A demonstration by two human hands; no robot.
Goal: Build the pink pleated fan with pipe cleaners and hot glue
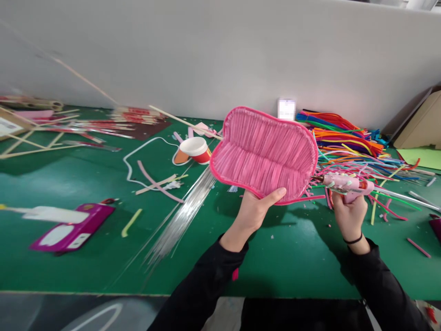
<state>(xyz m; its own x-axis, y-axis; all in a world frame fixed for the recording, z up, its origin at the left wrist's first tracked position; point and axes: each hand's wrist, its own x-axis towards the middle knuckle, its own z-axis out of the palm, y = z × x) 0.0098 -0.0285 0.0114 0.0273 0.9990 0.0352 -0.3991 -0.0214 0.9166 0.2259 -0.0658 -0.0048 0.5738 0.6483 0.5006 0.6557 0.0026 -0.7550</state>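
My left hand (255, 209) is closed on the lower edge of a pink cloud-shaped panel (263, 154) made of pipe cleaners laid side by side, held up tilted above the green table. My right hand (347, 214) grips the handle of a pink glue gun (344, 184). Its nozzle points left at the panel's lower right edge, where a loose pink pipe cleaner sticks out. A black band sits on my right wrist.
A heap of colourful pipe cleaners (347, 138) lies behind the gun. A tipped paper cup (193, 151), a bundle of thin silver wires (182, 214), a magenta box (70, 230), wooden sticks (41, 142) and a white cord lie on the green table (292, 257). Cardboard boxes (418, 122) stand at far right.
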